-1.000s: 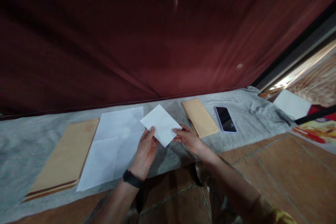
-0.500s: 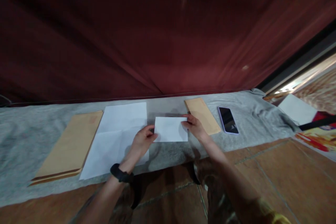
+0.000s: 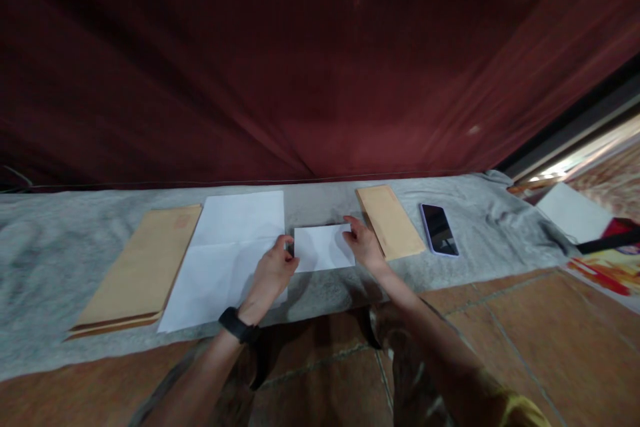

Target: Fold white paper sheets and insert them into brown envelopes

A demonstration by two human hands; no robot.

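Observation:
A small folded white sheet of paper is between my hands, just above or on the grey cloth. My right hand grips its right end, thumb on top and index finger at the far edge. At the left end, my left hand has its thumb at the paper's edge and its fingers curled; their contact underneath is hidden. Larger white sheets with fold creases lie under and beside my left hand. A small brown envelope lies just right of my right hand.
A stack of larger brown envelopes lies at the left on the grey cloth. A phone in a purple case lies at the right. Behind hangs a dark red curtain. Tiled floor shows below the cloth's front edge.
The folded paper has tilted slightly, its right end a little higher. My left fingers have shifted to its very edge. The whole view has shifted slightly.

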